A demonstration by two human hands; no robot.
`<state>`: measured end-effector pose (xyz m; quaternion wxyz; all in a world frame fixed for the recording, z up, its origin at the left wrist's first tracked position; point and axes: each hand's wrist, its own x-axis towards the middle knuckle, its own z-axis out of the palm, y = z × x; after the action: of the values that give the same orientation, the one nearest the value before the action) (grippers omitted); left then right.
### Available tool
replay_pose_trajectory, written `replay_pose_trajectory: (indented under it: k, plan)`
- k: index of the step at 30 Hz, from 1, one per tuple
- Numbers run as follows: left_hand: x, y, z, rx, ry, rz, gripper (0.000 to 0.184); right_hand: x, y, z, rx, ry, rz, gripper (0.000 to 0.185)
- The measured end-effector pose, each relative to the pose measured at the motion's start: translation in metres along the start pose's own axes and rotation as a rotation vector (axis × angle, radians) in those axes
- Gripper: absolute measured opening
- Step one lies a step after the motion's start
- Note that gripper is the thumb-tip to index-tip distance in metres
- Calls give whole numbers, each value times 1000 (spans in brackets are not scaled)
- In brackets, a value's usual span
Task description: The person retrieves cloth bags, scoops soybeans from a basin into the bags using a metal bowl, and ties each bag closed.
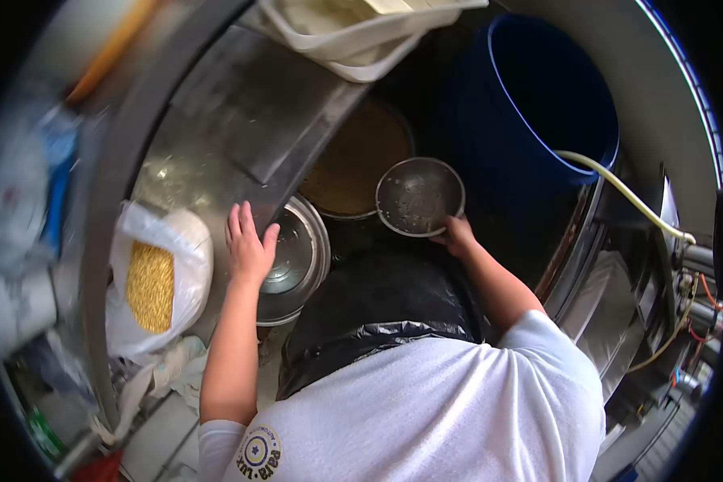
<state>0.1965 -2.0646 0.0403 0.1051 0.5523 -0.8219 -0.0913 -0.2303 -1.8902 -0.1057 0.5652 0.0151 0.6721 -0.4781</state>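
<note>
My right hand (458,234) grips the rim of a round metal bowl (418,193), with small bits stuck to its inner surface. Fingers stretched out, my left hand (251,245) lies at the edge of the steel counter (217,136) and holds nothing. Below and beside that hand is a round metal lid or basin (293,257), partly covered by the fingers. Beyond the bowl, a wide round vessel (361,157) with brown contents stands partly under the counter's edge.
A blue barrel (478,104) stands at the upper right, a pale hose (635,197) hanging over its rim. White plastic tubs (361,40) sit at the top. On the left, a white bag (197,249) shows yellow grains (150,285). Pipes (699,257) line the right.
</note>
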Motion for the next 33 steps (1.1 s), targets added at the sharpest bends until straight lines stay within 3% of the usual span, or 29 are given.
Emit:
replay_pose_trajectory:
  k: [3, 5, 6, 8, 13, 16, 20, 22, 23, 25, 26, 29, 33]
  plan:
    - [44, -1, 49, 161, -162, 13, 90, 64, 21, 17, -172, 158, 32, 63]
    - [59, 3, 79, 291, -243, 22, 97, 160, 75, 10, -803, 214, -286, 68]
    - [56, 4, 85, 330, -184, 4, 100, 191, 87, 16, -1036, 274, -460, 71]
    - [55, 6, 91, 382, -110, -19, 104, 204, 52, 51, -966, 322, -607, 69]
    - [56, 1, 97, 406, -94, 30, 103, 294, 10, 105, -1258, 260, -735, 65]
    - [59, -1, 99, 399, -99, 70, 102, 341, 32, 131, -1410, 320, -650, 62]
    - [62, -2, 101, 370, -103, 126, 102, 386, 102, 155, -1318, 297, -719, 58]
    - [62, -4, 101, 352, -99, 152, 101, 389, 134, 171, -1020, 329, -639, 56]
    - [62, -5, 102, 356, -98, 153, 101, 409, 162, 178, -1016, 327, -640, 56]
    - [61, -6, 101, 361, -123, 163, 104, 449, 214, 194, -491, 272, -268, 52]
    - [62, -6, 100, 367, -119, 163, 104, 449, 215, 193, -486, 267, -270, 52]
    - [60, -4, 97, 363, -139, 157, 103, 433, 223, 138, -1002, 6, -424, 46]
    - [62, -4, 100, 373, -107, 131, 101, 440, 246, 99, -1140, -156, -465, 41]
